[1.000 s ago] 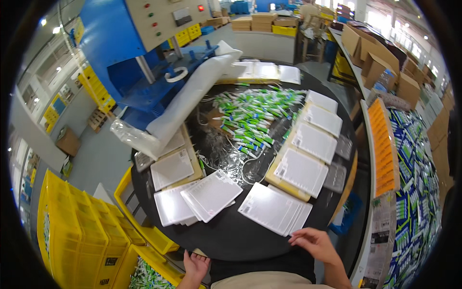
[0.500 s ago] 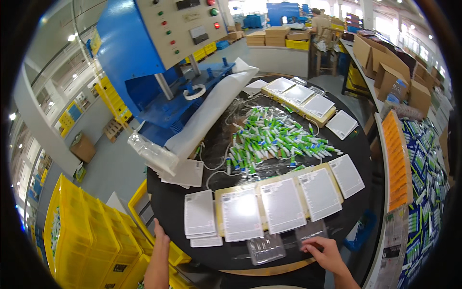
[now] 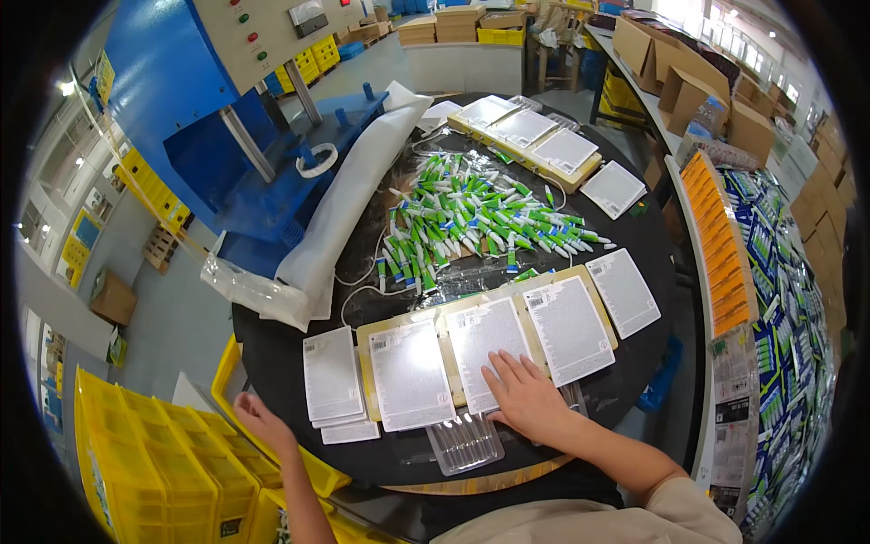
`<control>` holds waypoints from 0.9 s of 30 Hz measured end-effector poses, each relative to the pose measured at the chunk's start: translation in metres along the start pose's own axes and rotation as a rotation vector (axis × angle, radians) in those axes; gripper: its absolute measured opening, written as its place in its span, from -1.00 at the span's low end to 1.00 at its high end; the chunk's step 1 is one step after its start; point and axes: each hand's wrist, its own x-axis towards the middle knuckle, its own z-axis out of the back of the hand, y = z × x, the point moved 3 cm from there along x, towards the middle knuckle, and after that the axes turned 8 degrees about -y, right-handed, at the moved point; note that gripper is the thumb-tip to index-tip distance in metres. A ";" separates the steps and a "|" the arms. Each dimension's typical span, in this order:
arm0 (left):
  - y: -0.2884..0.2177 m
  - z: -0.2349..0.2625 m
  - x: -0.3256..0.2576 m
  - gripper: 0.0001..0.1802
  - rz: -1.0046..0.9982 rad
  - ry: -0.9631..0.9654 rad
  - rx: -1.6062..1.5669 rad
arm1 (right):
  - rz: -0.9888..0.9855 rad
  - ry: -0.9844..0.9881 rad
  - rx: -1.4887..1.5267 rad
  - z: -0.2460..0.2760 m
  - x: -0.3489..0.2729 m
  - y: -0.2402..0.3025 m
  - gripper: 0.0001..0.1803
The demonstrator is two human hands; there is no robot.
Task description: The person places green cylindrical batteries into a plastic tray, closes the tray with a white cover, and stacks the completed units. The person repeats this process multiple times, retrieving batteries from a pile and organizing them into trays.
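My right hand [image 3: 524, 392] lies flat, fingers spread, on the lower part of a white printed card [image 3: 490, 337]. That card sits in the middle of a row on a pale yellow fixture [image 3: 444, 319], between another white card [image 3: 410, 376] and a third [image 3: 569, 328]. Below the row, a clear blister tray [image 3: 465, 444] sticks out towards me; part of a second one is hidden by my right forearm. My left hand [image 3: 263, 422] is empty, its fingers loosely bent, over a yellow crate at the table's left edge. Beyond the fixture lies a heap of small green-and-white tubes [image 3: 471, 213].
A blue press [image 3: 204, 127] stands at the far left of the round black table [image 3: 281, 390]. At the back is a second loaded fixture [image 3: 535, 156]. Yellow crates [image 3: 163, 444] stand at left. Packaged tubes [image 3: 770, 335] fill the right side, below cardboard boxes [image 3: 671, 54].
My right hand has moved from the blister tray at the near edge up onto the middle card. My left hand has shifted left beside the table. The whole view has also shifted.
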 end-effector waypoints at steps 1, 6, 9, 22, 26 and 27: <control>-0.042 -0.005 -0.024 -0.76 -0.331 -0.043 0.139 | 0.058 -0.032 -0.031 -0.001 -0.001 0.000 -0.38; -0.151 -0.063 -0.145 -0.06 -0.969 0.986 0.476 | 0.214 0.242 -0.192 -0.002 -0.008 -0.004 -0.38; -0.154 -0.084 -0.154 -0.03 -1.017 0.992 0.602 | 0.042 0.090 -0.053 0.007 -0.004 -0.001 -0.23; -0.157 -0.101 -0.173 -0.10 -1.082 1.037 0.599 | -0.097 -0.129 -0.189 -0.031 0.015 0.050 -0.44; -0.164 -0.101 -0.173 -0.10 -1.068 1.029 0.607 | -0.080 -0.249 -0.135 -0.008 0.021 0.045 -0.47; -0.167 -0.099 -0.169 -0.10 -1.050 1.021 0.585 | -0.079 -0.316 -0.119 0.002 0.024 0.041 -0.48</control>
